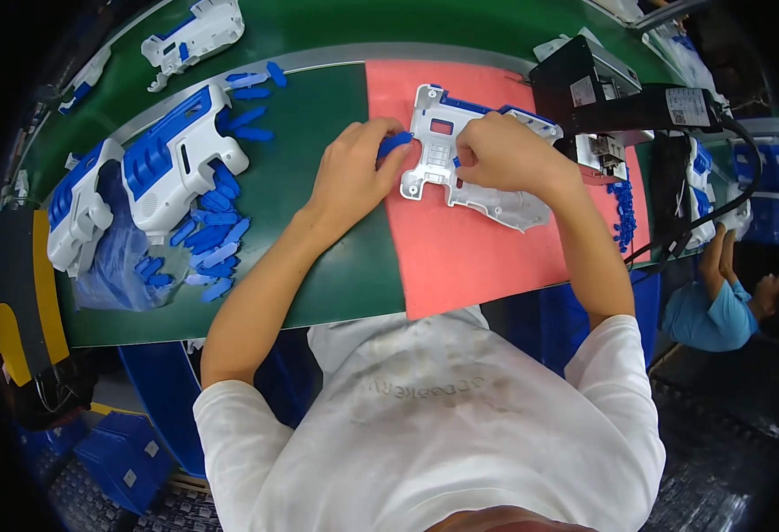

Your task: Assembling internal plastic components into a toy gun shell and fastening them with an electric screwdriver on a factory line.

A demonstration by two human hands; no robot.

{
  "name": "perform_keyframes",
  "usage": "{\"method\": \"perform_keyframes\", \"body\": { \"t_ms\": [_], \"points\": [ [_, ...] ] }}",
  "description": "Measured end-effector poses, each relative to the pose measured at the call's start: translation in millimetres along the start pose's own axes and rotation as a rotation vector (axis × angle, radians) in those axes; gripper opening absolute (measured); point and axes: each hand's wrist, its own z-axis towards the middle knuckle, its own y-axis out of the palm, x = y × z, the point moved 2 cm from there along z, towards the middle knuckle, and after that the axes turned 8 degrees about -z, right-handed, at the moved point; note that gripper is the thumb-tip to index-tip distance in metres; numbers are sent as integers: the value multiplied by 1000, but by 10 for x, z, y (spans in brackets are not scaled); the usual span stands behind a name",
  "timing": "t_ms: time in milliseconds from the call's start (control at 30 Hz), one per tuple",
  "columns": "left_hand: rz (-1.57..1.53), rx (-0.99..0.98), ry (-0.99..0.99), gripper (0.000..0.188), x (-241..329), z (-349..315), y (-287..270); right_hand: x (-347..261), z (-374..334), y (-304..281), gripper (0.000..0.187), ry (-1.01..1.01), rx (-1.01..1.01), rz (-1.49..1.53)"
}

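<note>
A white plastic housing shell (429,158) with blue edging lies on the pink mat (394,97), its ribbed inside facing up. My left hand (354,167) is at the shell's left edge, with a small blue plastic piece (395,144) pinched between thumb and fingers. My right hand (509,158) is over the middle of the shell, its fingers curled down against it. A bit of blue shows by those fingertips, but whatever they grip is hidden.
Blue plastic pieces (212,235) are heaped at left beside white-and-blue housings (172,160). A black device (584,80) with a cable stands at back right, near small blue parts (624,213). Another shell (196,40) lies farther back. A person (713,310) sits at far right.
</note>
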Motion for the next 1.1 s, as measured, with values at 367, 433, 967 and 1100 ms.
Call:
{"method": "perform_keyframes", "body": {
  "t_ms": [367, 433, 967, 1100],
  "points": [
    [-41, 14, -8, 22, -2, -20, 20, 78, -55, -8, 18, -35, -9, 28],
    [-47, 18, -12, 22, -8, -12, 38, 158, -79, 44, 18, -91, 104, 66],
    [-143, 113, 22, 25, 9, -4, -14, 75, -186, 189, 17, -35, 226, 268],
    [-457, 120, -68, 25, 173, 47, 1, 233, -288, 92, 16, 52, 426, 771]
  ]
}}
